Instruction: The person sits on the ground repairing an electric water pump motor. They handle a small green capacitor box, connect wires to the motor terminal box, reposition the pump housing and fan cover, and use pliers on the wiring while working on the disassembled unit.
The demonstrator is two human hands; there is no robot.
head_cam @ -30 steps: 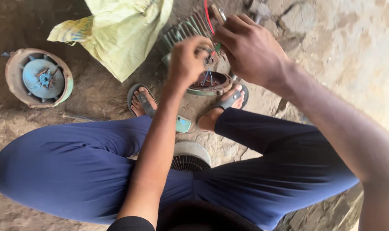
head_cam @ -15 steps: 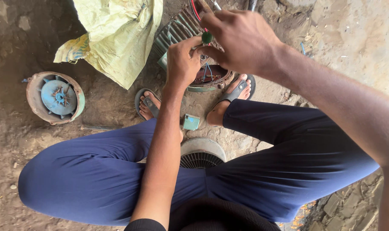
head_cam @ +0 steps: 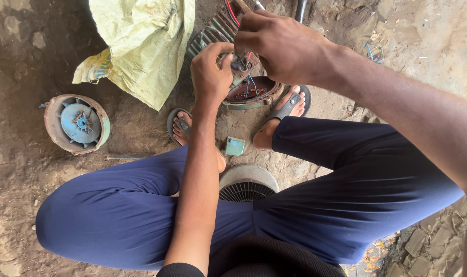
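The finned electric motor (head_cam: 244,77) lies on the dirt at the far middle, between the sandalled feet, its open end showing red and blue wires (head_cam: 248,84). Since a second ago both hands have closed in on its terminal spot: the left hand (head_cam: 212,72) pinches there and the right hand (head_cam: 282,46) grips a small part I cannot identify, so the wiring work continues. A yellow sack (head_cam: 141,46) lies far left, a rusty fan cover (head_cam: 77,123) farther left, and a small green box (head_cam: 234,146) nearer.
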